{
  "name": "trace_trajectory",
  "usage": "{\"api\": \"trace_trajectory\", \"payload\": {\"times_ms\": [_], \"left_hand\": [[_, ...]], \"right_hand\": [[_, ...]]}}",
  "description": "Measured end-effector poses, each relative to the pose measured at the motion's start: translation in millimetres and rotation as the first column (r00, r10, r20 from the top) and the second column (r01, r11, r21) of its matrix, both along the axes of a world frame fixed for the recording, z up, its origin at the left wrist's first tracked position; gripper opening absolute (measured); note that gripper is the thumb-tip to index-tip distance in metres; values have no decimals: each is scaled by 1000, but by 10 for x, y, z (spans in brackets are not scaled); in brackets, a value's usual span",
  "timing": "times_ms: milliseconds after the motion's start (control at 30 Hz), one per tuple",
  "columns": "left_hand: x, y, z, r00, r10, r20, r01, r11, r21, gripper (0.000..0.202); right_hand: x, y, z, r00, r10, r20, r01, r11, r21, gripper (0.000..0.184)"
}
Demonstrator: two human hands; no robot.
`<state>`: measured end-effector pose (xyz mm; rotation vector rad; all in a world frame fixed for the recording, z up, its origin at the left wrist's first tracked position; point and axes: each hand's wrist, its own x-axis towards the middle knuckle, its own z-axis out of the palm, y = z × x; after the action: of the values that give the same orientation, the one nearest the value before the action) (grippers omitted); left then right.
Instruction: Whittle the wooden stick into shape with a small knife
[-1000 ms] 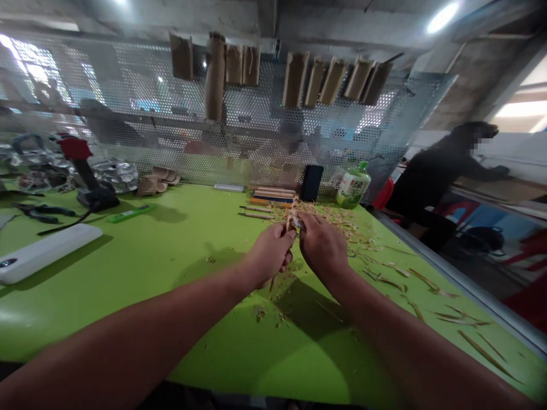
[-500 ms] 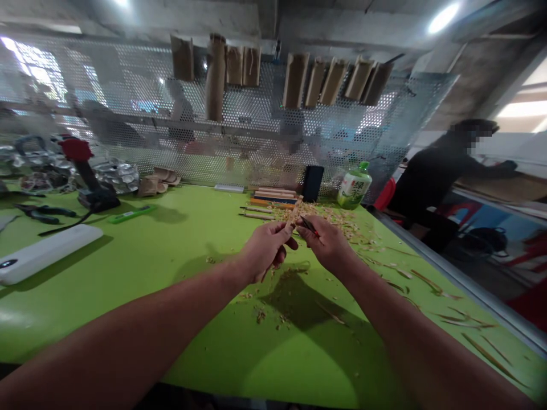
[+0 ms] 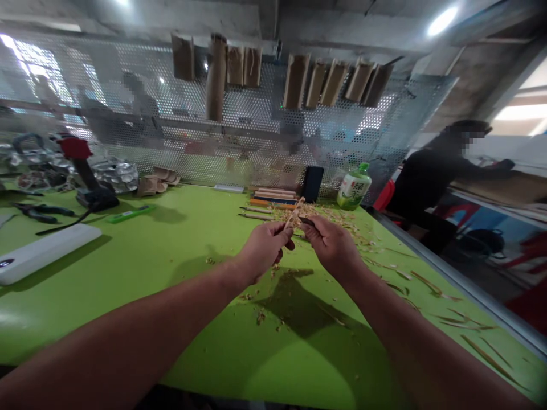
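Above the glossy green counter (image 3: 128,307), your left hand (image 3: 265,247) holds a closed grip on the lower end of a slender pale wooden stick (image 3: 294,213), which tilts up and away over a loose heap of blond wood shavings (image 3: 329,217). Your right hand (image 3: 331,245) has a closed grip on a small black-handled carving knife (image 3: 306,220), held just beside the stick. Thin wooden-handled carving tools (image 3: 256,213) lie in a row beyond.

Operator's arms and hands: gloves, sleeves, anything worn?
Nothing worn that shows. The left hand and right hand are bare, no gloves. The left forearm and right forearm show no sleeves, watch, band or cable down to the frame's lower edge.
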<state>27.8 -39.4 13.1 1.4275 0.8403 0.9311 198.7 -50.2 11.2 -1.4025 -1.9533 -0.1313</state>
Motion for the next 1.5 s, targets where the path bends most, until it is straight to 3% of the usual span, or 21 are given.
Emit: {"api": "trace_trajectory", "payload": {"times_ms": [333,733,967,1500], "left_hand": [[-5,11,-41,1000,-14,-6,14,1000,27,19],[-3,20,-62,1000,-22,19,21,999,41,19],[-3,4,-28,1000,-21,2,21,1000,12,22],[-1,36,-69,1000,-12,-9,12,1000,11,23]], "right_hand": [[-19,-17,18,994,-39,106,41,999,-25,36],[-30,-6,-14,992,-61,108,67,996,-56,38],[-62,-42,-1,962,-165,216,158,986,48,40],[-40,-29,-8,984,-96,151,95,995,15,37]]}}
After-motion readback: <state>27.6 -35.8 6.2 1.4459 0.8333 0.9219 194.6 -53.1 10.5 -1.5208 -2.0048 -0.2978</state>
